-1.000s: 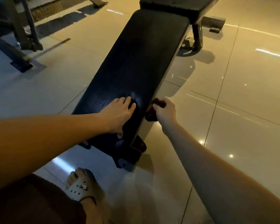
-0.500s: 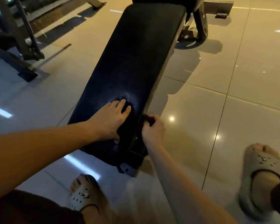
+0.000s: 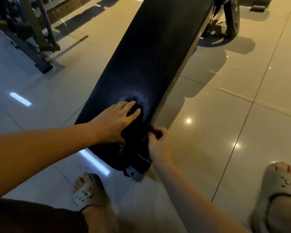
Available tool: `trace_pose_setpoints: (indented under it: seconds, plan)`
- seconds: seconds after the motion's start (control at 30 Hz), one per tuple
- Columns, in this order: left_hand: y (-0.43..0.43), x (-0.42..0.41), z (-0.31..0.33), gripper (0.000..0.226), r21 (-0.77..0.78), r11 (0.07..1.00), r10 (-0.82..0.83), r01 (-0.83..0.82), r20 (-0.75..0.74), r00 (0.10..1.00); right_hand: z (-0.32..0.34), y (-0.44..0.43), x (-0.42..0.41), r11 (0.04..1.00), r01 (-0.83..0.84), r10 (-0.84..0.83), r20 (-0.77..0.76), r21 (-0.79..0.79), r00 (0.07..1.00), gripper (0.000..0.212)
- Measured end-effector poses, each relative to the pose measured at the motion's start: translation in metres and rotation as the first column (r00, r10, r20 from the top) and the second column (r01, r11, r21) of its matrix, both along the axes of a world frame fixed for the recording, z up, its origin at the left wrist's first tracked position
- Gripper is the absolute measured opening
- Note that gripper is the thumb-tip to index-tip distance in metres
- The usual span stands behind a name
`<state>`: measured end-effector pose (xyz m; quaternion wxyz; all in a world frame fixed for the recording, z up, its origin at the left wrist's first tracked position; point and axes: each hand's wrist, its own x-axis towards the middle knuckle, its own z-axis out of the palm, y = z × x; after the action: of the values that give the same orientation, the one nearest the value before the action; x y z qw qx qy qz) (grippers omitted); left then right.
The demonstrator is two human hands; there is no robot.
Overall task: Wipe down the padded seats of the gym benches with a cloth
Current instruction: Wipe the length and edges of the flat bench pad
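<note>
the padded seat (image 3: 158, 56) of the bench is one long dark slab. its long axis runs from the near end, just in front of the feet, away toward the far right. we see the left hand (image 3: 115, 121) lying flat on the top face close to that near end, fingers straight and a little spread, pressing the vinyl and holding nothing. the right hand (image 3: 159, 145) sits at the seat's right edge, just beside the left one. its fingers are curled round a dark reddish cloth (image 3: 154, 131), which is bunched against the side of the seat rather than on its top. how much of the cloth is tucked into the palm we cannot tell.

almost the whole length of the seat lies beyond both hands, toward the far end. so we judge that the coming stroke has to bring the cloth up over the right edge onto the top face, then push it away along that long axis. the right hand has the cloth and is nearer the edge. the left hand lies on the top face just beside that path, and we think it serves best as a brace.

pale sandals (image 3: 86, 194) stand on the glossy tiled floor (image 3: 242, 132), and a dark machine frame (image 3: 39, 39) stands far left.
</note>
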<state>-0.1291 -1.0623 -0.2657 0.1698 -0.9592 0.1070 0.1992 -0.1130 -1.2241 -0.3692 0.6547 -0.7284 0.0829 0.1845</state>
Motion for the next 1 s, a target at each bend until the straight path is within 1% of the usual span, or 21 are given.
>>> trace_pose_setpoints:
  seconds: [0.07,0.13,0.17,0.2,0.23,0.3,0.33,0.37,0.4,0.47,0.5,0.57,0.63,0.7,0.73,0.77,0.8,0.83,0.9,0.93,1.0]
  plan:
    - [0.003,-0.002,-0.001,0.129,-0.017,1.000,0.016,-0.015,0.017,1.000,0.007,0.002,0.041,0.995,0.094,-0.094,0.023,-0.029,0.995,0.009]
    - [0.007,-0.003,-0.004,0.130,-0.025,0.999,0.029,-0.028,0.039,0.999,0.010,0.000,0.058,0.992,0.124,-0.121,0.073,-0.029,0.990,0.007]
    - [0.009,-0.003,-0.006,0.130,-0.029,0.999,0.031,-0.030,0.040,0.999,0.008,0.000,0.053,0.994,0.109,-0.105,0.100,-0.032,0.989,0.006]
    - [0.010,-0.003,-0.007,0.130,-0.032,0.999,0.033,-0.032,0.038,0.999,0.005,-0.001,0.038,0.997,0.072,-0.069,0.097,-0.032,0.993,0.007]
    - [0.011,-0.003,-0.008,0.130,-0.032,0.999,0.039,-0.038,0.040,0.998,0.001,-0.002,0.018,1.000,0.008,-0.007,0.060,-0.013,0.998,0.012]
    - [0.012,-0.003,-0.010,0.130,-0.034,0.999,0.039,-0.038,0.042,0.998,-0.010,-0.006,-0.020,0.986,-0.168,0.168,-0.019,0.004,0.986,0.018]
    - [0.013,-0.002,-0.010,0.129,-0.036,0.999,0.031,-0.029,0.044,0.999,-0.013,-0.008,-0.026,0.977,-0.213,0.213,-0.026,-0.005,0.977,0.018]
    - [0.015,-0.002,-0.010,0.129,-0.038,0.999,0.022,-0.020,0.047,0.999,-0.012,-0.008,-0.019,0.980,-0.198,0.198,-0.016,-0.010,0.980,0.018]
    - [0.016,-0.002,-0.009,0.129,-0.041,0.999,0.014,-0.012,0.051,0.999,-0.011,-0.006,-0.003,0.990,-0.136,0.136,0.020,-0.024,0.990,0.019]
    - [0.018,-0.003,-0.009,0.129,-0.052,0.999,0.008,-0.005,0.066,0.998,0.002,-0.005,0.039,0.999,0.012,-0.007,0.136,-0.040,0.991,0.015]
    - [0.018,-0.003,-0.010,0.129,-0.053,0.999,0.010,-0.006,0.071,0.997,0.011,-0.006,0.058,0.998,0.054,-0.047,0.184,-0.032,0.982,0.012]
    - [0.018,-0.004,-0.013,0.130,-0.048,0.999,0.012,-0.008,0.077,0.997,0.018,-0.008,0.070,0.997,0.075,-0.069,0.230,-0.014,0.971,0.008]
    - [0.018,-0.003,-0.014,0.130,-0.046,0.999,0.016,-0.013,0.080,0.997,0.007,-0.010,0.054,1.000,0.020,-0.018,0.190,-0.008,0.982,0.007]
    - [0.019,-0.003,-0.014,0.131,-0.035,0.999,0.022,-0.020,0.070,0.997,-0.010,-0.012,0.020,0.988,-0.155,0.155,0.066,-0.005,0.986,0.008]
    - [0.019,-0.002,-0.014,0.131,-0.032,0.999,0.019,-0.017,0.069,0.997,-0.017,-0.014,0.002,0.967,-0.255,0.255,-0.004,-0.016,0.967,0.009]
    - [0.018,-0.002,-0.014,0.130,-0.033,0.999,0.014,-0.012,0.071,0.997,-0.019,-0.015,-0.012,0.950,-0.312,0.310,-0.050,-0.019,0.949,0.012]
    - [0.018,-0.002,-0.013,0.130,-0.038,0.999,0.010,-0.008,0.071,0.997,-0.019,-0.016,-0.020,0.950,-0.312,0.310,-0.071,-0.022,0.948,0.015]
    - [0.018,-0.002,-0.013,0.130,-0.041,0.999,0.011,-0.008,0.072,0.997,-0.012,-0.016,-0.019,0.965,-0.263,0.262,-0.076,0.008,0.962,0.016]
    - [0.019,-0.002,-0.013,0.129,-0.044,0.999,0.014,-0.011,0.075,0.997,0.005,-0.012,0.006,0.992,-0.094,0.099,-0.047,0.083,0.994,0.016]
    - [0.019,-0.002,-0.013,0.129,-0.048,0.999,0.016,-0.013,0.080,0.997,0.014,-0.011,0.028,0.995,-0.005,0.006,-0.008,0.100,1.000,0.017]
    - [0.020,-0.003,-0.014,0.129,-0.056,0.998,0.021,-0.017,0.083,0.996,0.029,-0.011,0.069,0.991,0.093,-0.101,0.075,0.093,0.992,0.017]
